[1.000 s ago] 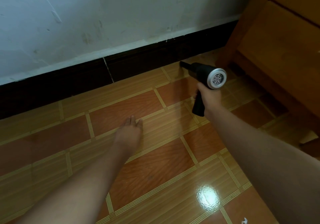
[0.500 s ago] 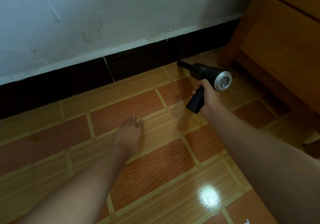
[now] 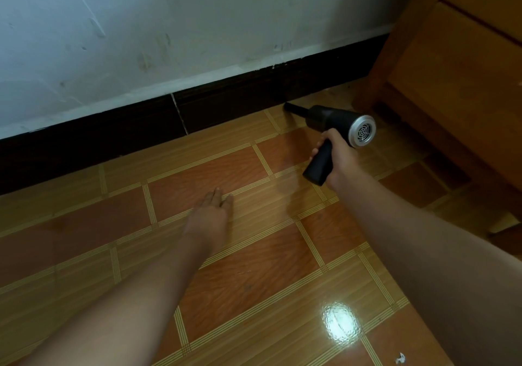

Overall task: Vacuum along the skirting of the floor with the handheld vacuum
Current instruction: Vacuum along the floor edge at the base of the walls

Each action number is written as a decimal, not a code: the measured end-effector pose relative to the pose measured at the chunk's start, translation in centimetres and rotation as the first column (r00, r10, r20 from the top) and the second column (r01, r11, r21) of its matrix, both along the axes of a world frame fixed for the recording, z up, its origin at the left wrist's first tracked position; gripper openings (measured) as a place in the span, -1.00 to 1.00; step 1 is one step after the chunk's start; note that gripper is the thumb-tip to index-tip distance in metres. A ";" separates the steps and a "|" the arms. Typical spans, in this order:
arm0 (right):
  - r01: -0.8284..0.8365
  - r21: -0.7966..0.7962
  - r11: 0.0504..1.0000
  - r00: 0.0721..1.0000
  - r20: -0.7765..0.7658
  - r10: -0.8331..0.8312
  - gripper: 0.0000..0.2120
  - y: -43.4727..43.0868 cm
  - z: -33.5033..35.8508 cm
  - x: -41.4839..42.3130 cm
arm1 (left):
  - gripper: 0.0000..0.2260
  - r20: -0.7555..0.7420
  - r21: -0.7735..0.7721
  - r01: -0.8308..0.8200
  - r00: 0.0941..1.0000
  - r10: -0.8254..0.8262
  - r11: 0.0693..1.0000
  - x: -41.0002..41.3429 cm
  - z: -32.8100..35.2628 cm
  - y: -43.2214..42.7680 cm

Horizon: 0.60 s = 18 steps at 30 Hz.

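My right hand (image 3: 337, 155) grips the handle of a black handheld vacuum (image 3: 333, 121) with a silver vented rear cap. Its narrow nozzle points left and touches the foot of the dark brown skirting (image 3: 226, 103), which runs along the base of the white wall. My left hand (image 3: 210, 214) lies flat, palm down, on the tiled floor (image 3: 197, 176), fingers together and pointing toward the wall, a good way left of the vacuum.
A wooden cabinet (image 3: 457, 77) stands at the right, its leg close to the vacuum's rear. The white wall (image 3: 169, 26) rises above the skirting. A bright light reflection (image 3: 340, 322) and a small white scrap (image 3: 400, 357) sit on the near floor.
The vacuum's handle has swung toward the left and its rear cap toward the right, with the nozzle tip sliding slightly left along the skirting. My left hand has stayed flat on the floor.
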State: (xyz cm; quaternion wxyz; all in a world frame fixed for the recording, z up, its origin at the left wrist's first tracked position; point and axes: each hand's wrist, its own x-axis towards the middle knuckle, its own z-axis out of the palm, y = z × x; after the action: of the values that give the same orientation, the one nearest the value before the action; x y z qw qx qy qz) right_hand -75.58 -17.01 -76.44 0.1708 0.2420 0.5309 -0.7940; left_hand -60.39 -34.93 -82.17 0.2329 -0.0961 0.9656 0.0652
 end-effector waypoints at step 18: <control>-0.174 0.035 0.984 0.984 0.036 0.173 -0.90 -2.4 -0.3 2.5 | -0.48 0.003 -0.033 -0.017 1.000 0.017 0.999 3.6 0.4 -3.0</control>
State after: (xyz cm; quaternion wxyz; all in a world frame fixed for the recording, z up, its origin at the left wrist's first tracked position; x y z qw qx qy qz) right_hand -73.05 -19.37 -76.71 0.2434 0.2108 0.5621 -0.7618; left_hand -56.84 -37.91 -81.79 0.2321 -0.1082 0.9653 0.0509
